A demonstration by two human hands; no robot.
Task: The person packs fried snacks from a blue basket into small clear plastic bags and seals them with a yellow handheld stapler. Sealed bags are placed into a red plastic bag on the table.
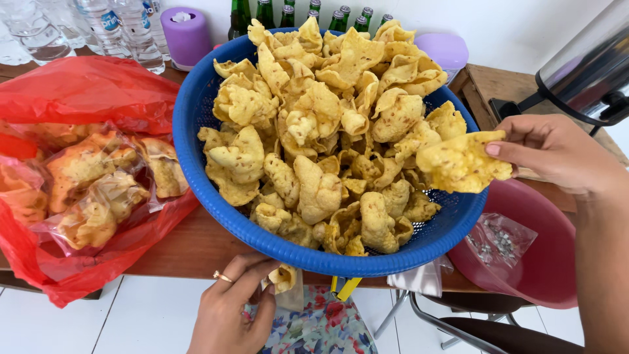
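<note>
right hand (557,154): one yellow cracker (462,164) pinched, frame right
left hand (232,308): small cracker piece (283,278) pinched, bottom centre
blue basket (190,131): heaped with crackers, centre

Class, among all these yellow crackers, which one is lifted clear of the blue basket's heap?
The large cracker pinched in the right hand over the basket's right rim; the rest lie heaped inside.
</note>
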